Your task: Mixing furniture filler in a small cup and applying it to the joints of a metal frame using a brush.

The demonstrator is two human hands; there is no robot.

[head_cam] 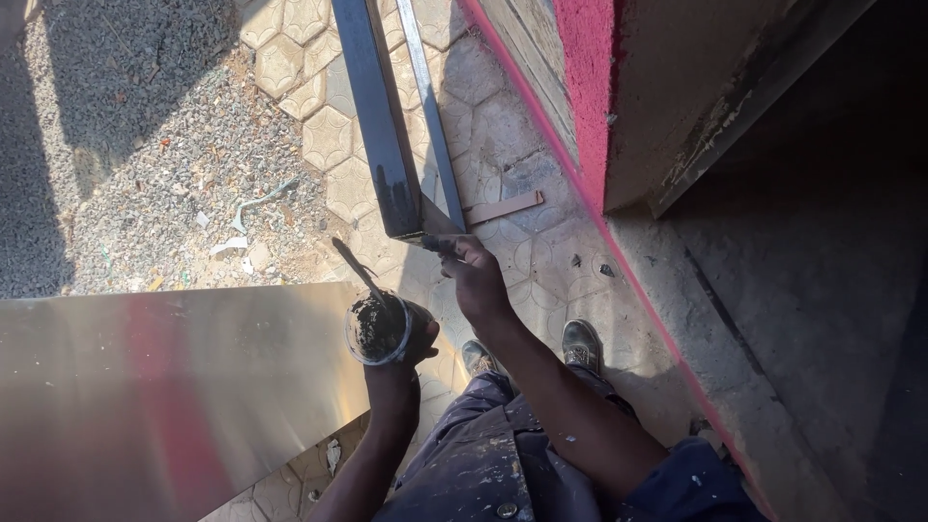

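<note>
Filler is pressed onto the steel tube [382, 135] end by the right hand [472, 271], fingers clamped on a small tool; the cup [377, 331], gripped in the left hand [411, 343], is best kept close below the tube.

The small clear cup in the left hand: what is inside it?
The cup holds a dark grey paste, and a thin stick stands in it. The left hand covers the bottom, so the depth is hidden.

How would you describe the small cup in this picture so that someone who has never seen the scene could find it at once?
Start at the big shiny metal sheet on the left. At its right edge, the person's left hand holds a small clear cup. Unlike anything nearby, it is round, full of dark grey paste, with a thin stick standing in it.
</note>
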